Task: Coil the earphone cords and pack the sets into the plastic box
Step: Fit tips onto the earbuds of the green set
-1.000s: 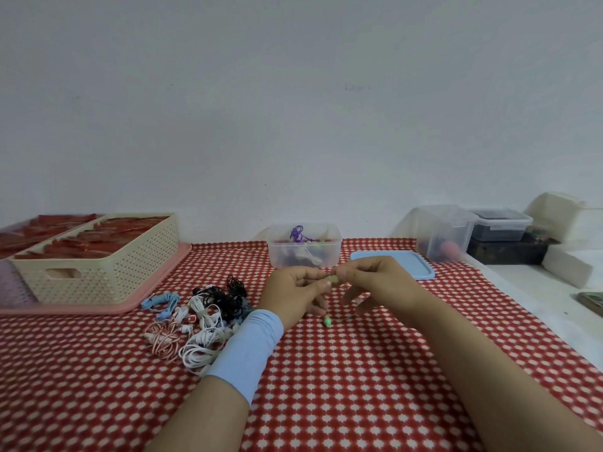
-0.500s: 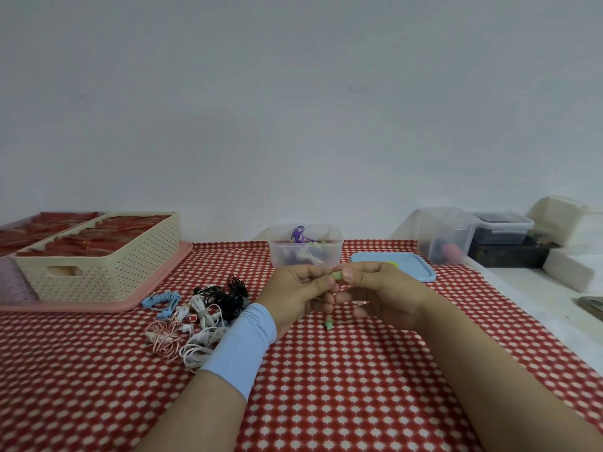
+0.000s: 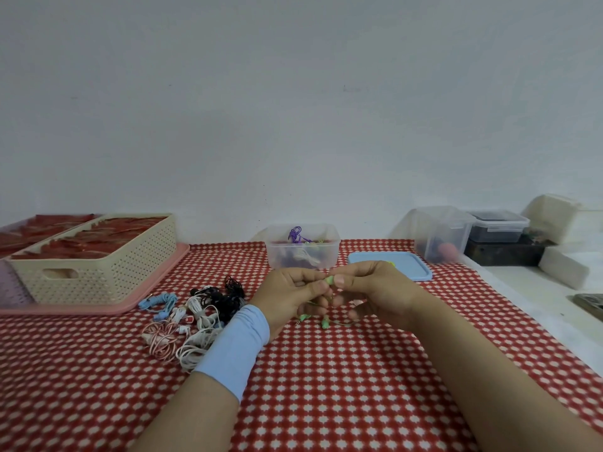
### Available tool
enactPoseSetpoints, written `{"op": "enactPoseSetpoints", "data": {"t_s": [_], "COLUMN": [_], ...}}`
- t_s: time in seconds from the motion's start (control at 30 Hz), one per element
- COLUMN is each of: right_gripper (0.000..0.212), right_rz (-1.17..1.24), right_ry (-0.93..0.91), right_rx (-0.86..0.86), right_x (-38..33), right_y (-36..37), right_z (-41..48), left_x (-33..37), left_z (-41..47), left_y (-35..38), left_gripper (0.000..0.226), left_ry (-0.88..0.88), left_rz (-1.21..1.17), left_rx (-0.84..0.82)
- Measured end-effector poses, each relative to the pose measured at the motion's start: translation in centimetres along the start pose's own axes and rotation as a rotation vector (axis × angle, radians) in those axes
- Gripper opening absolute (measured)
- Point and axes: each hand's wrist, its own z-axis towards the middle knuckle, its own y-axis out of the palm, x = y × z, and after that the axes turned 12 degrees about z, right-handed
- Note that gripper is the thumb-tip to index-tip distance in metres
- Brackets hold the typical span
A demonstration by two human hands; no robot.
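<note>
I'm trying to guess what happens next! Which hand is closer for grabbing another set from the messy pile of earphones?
Probably the left hand. The pile of earphones lies right beside its wrist, while the right hand would have to cross over. Both now hold the green earphones.

Both our forearms stretch from the near edge toward the middle. Our left hand (image 3: 290, 296) and right hand (image 3: 378, 288) meet fingertip to fingertip, fingers curled, both pinching the green earphone (image 3: 330, 281).
</note>
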Motion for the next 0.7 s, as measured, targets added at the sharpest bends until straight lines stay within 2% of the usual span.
{"op": "enactPoseSetpoints", "data": {"t_s": [0.23, 0.5, 0.7], "right_gripper": [0.018, 0.007, 0.017], "right_rz": [0.063, -0.227, -0.372], "right_ry": [-0.076, -0.207, -0.240], "right_rx": [0.072, 0.164, 0.152], "right_x": [0.1, 0.7, 0.7], "right_y": [0.6, 0.3, -0.5], "right_z": [0.4, 0.7, 0.9], "left_x": [0.2, 0.0, 0.0], "left_z": [0.2, 0.4, 0.4], "left_y": [0.0, 0.3, 0.4], "left_gripper": [0.014, 0.014, 0.011], "left_ry": [0.031, 0.086, 0.077], "left_rz": [0.035, 0.306, 0.331], "left_rx": [0.090, 0.185, 0.204]}}
